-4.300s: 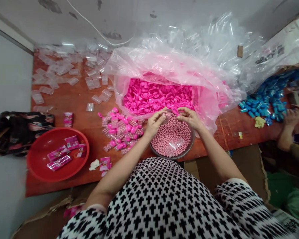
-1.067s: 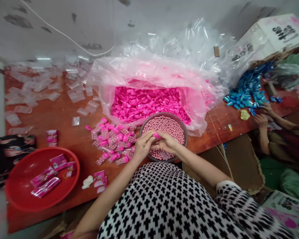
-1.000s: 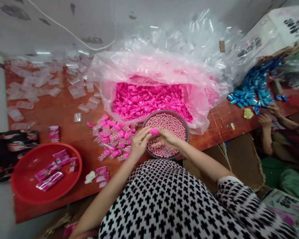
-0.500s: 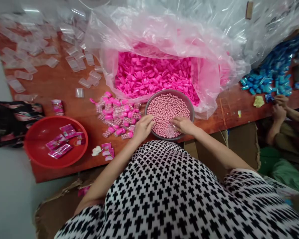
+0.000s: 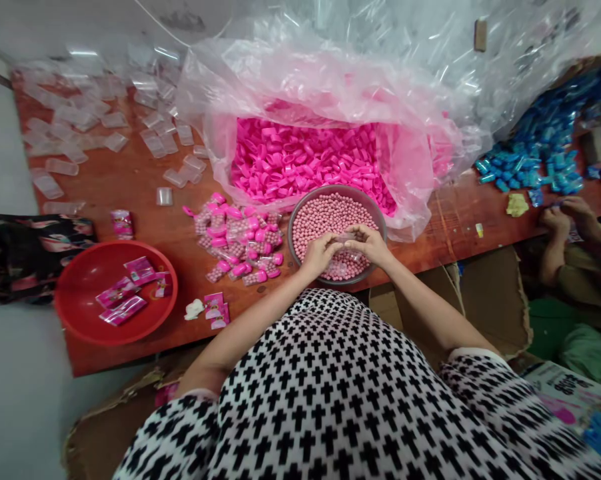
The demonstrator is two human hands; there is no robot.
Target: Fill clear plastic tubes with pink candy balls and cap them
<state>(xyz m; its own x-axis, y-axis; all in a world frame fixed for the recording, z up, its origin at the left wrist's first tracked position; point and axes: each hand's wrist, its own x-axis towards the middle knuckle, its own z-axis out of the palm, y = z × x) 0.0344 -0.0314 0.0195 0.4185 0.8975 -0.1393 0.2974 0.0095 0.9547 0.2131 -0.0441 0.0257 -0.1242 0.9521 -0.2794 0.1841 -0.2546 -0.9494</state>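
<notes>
A grey bowl [image 5: 293,250] stands at the table's front edge, full of small round pink beads [image 5: 330,212]. Over the beads, my left hand [image 5: 320,255] and my right hand [image 5: 370,245] meet, fingertips almost touching. Between them is a small clear plastic container [image 5: 346,237], pinched by the fingers of both hands and partly hidden by them. Left of the bowl lies a heap of clear containers filled with beads and fitted with pink caps [image 5: 240,233]. Behind the bowl, an open plastic bag [image 5: 405,180] holds many loose pink caps [image 5: 305,157].
A red basin [image 5: 70,293] with several pink packets [image 5: 123,310] sits at the left. Loose clear containers [image 5: 70,133] cover the table's back left. Blue pieces [image 5: 530,163] lie at the right, near another person's hands [image 5: 563,217]. Cardboard [image 5: 495,300] stands below the table edge.
My hands have come together over the bowl. The right hand has lifted the clear container from the beads, and the left has moved right to it. The view has shifted slightly.
</notes>
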